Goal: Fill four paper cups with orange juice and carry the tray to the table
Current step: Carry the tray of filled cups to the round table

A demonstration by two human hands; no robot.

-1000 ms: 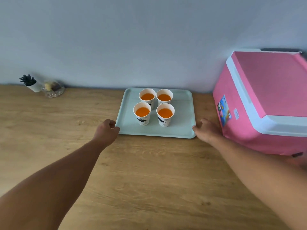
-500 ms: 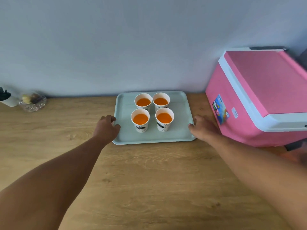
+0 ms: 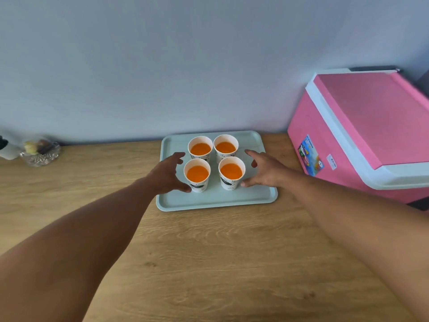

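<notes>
Pale green plastic tray [image 3: 216, 198] on wooden bench [image 3: 209, 263] left of pink cooler [image 3: 362, 135]: four white paper cups [image 3: 197, 174] hold orange juice; left hand [image 3: 168, 174] and right hand [image 3: 264, 170], grip apart, flank cups; carrying apparently done.

I see a wooden worktop [image 3: 209, 252]: a pale green tray [image 3: 216, 198] at twelve o'clock, a pink cooler [image 3: 362, 135] at two, a glass dish [image 3: 40, 154] at ten.
</notes>
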